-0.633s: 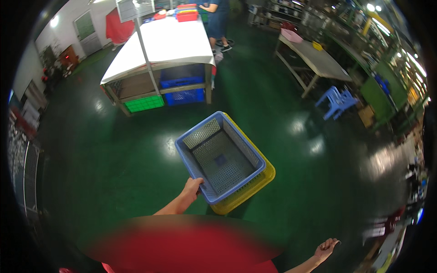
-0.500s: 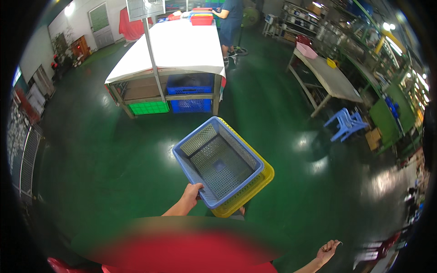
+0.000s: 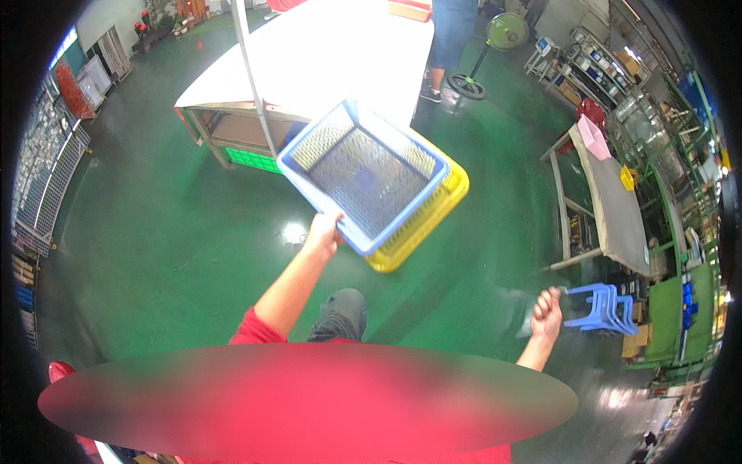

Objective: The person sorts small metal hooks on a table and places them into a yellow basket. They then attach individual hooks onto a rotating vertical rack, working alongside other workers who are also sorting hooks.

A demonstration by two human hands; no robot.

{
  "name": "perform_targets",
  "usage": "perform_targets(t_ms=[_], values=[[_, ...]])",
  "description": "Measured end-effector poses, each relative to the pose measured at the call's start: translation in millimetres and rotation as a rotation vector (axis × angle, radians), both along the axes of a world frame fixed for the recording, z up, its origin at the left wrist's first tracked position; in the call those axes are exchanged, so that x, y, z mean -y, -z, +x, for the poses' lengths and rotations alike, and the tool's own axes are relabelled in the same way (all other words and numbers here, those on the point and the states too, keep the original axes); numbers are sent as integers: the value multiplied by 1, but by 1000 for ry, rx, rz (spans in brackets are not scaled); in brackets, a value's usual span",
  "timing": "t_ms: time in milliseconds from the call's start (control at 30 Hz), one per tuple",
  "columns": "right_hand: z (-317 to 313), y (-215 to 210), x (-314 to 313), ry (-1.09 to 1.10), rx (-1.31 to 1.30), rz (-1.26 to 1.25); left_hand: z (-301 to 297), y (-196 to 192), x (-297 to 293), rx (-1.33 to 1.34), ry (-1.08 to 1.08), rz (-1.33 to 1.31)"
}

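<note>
My left hand (image 3: 325, 230) is closed on the near left rim of a blue plastic basket (image 3: 365, 176) with mesh walls. The basket is held tilted out in front of me, and nothing shows inside it. A yellow basket (image 3: 423, 223) is nested under the blue one and sticks out along its right and near sides. Off to the right, my right hand (image 3: 546, 312) is raised with its fingers curled in. A tiny greyish thing shows at its fingertips, too small to name.
Ahead stands a white-covered table (image 3: 332, 54) with a metal post (image 3: 249, 69) at its near side. A person (image 3: 452, 39) is at its far right, near a green fan (image 3: 507, 32). To the right are a grey table (image 3: 614, 201) and blue stools (image 3: 599, 308).
The baskets in my left hand have risen in view and now overlap the near edge of the white table. My right hand has come up and forward. The table and stools appear closer.
</note>
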State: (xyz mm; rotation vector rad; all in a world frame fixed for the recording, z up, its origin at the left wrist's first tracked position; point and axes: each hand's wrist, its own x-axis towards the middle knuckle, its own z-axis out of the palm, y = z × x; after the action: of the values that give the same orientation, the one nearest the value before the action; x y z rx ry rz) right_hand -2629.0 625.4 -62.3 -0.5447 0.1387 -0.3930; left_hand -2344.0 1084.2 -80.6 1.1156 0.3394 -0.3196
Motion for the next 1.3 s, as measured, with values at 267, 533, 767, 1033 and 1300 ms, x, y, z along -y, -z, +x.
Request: perform_targets(t_ms=[267, 533, 767, 1033, 1300], values=[[238, 4, 28, 156, -339, -138, 386, 46, 72, 211, -38, -263], [74, 108, 58, 680, -1074, 216, 569, 44, 136, 158, -124, 276], [-15, 171, 101, 1080, -1231, 576, 552, 73, 200, 401, -415, 1347], [85, 138, 435, 821, -919, 85, 530, 47, 481, 591, -669, 1599], [218, 83, 705, 304, -921, -454, 513, 53, 878, 1228, -815, 1267]])
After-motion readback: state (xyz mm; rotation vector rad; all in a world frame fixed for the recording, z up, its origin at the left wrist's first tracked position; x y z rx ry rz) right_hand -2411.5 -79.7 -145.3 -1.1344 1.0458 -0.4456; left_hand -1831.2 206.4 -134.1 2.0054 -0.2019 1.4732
